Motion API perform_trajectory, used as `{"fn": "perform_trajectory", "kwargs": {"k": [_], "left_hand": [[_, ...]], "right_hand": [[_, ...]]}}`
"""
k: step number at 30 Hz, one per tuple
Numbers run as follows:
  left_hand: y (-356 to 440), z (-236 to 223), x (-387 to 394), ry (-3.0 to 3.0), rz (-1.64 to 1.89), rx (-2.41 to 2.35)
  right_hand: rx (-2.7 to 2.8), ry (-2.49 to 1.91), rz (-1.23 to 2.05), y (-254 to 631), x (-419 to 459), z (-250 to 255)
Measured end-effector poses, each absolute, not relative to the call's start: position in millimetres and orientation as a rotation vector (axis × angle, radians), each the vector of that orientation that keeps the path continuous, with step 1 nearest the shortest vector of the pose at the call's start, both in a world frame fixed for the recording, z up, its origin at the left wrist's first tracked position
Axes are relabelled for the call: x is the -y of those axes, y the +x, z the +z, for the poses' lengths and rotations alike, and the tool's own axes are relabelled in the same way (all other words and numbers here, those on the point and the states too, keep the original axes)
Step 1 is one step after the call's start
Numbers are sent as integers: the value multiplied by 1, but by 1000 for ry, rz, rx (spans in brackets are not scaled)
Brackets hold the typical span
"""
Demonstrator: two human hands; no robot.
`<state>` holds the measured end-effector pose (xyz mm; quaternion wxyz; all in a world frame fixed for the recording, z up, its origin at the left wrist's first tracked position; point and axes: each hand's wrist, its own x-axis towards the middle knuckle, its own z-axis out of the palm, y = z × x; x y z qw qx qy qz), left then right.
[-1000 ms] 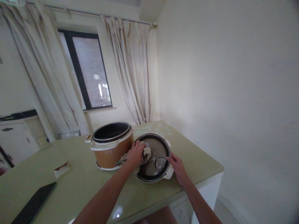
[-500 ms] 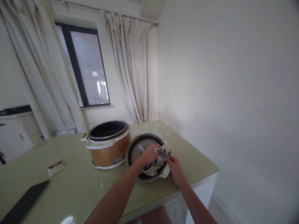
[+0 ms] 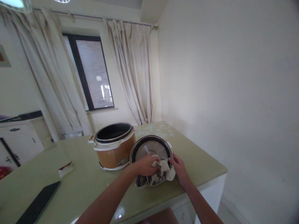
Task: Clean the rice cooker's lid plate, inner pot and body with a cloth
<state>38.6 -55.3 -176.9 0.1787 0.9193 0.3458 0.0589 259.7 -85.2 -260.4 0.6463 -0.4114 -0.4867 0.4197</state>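
A round pressure cooker lid (image 3: 141,151) leans with its metal underside facing me, its dark ring partly covered. My left hand (image 3: 149,165) is closed around a crumpled patterned cloth (image 3: 161,175), which lies against the lid's lower rim. At the lid's right edge, my right hand (image 3: 177,165) grips the rim, fingers on its inner side. Just left of the lid stands the cooker body (image 3: 112,155), brown with white trim, its top uncovered and a dark pot inside.
The green tabletop (image 3: 86,193) carries a dark flat tablet-like object (image 3: 38,203) at the front left and a small white packet (image 3: 65,169) behind it. A plain wall (image 3: 229,93) rises on the right. Curtains and a window stand beyond the table.
My left hand has moved the cloth from the lid's right side down to its lower edge. My right hand stays at the right rim. The camera view has shifted slightly.
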Motion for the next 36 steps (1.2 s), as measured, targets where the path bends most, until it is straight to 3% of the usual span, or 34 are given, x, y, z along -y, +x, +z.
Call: {"fn": "perform_trajectory", "kwargs": {"k": [12, 18, 27, 31, 36], "left_hand": [[12, -164, 65, 2573, 55, -1138], [6, -154, 58, 2685, -77, -1637], [43, -159, 32, 2607, 320, -1881], [78, -160, 30, 2580, 464, -1716], [100, -172, 43, 2737, 311, -1440]], "right_hand": [[1051, -967, 962, 263, 76, -269], [1075, -920, 1018, 262, 81, -265], [1175, -899, 983, 261, 82, -268], [1174, -909, 936, 262, 77, -276], [1112, -1145, 914, 262, 73, -287]]}}
